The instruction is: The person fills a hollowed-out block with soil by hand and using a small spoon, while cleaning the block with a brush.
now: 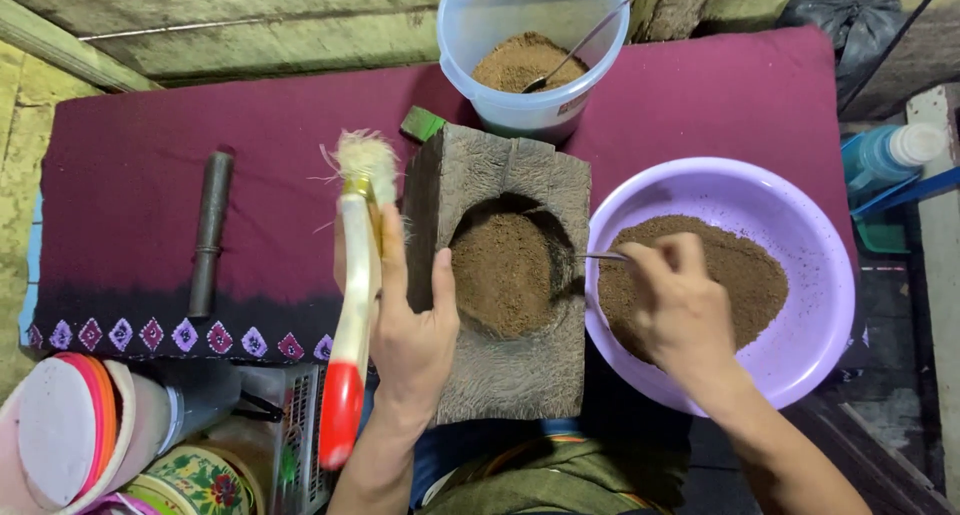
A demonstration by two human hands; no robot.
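Observation:
A grey wooden block mould [505, 380] sits in front of me, its round hollow filled with brown powder [503, 273]. My left hand [408, 315] rests against the block's left side and holds a white brush [352, 305] with a red handle end and pale bristles pointing away. My right hand [680, 310] grips a thin metal spoon [598, 257] whose tip reaches toward the hollow, above the lilac bowl [800, 225] that holds more brown powder [745, 270].
A clear plastic bucket [530, 55] with brown powder and a metal spoon stands behind the block. A dark metal rod [208, 230] lies on the maroon cloth [150, 155] at left. Stacked lids, a floral tin and a blue bottle [890, 155] are at the edges.

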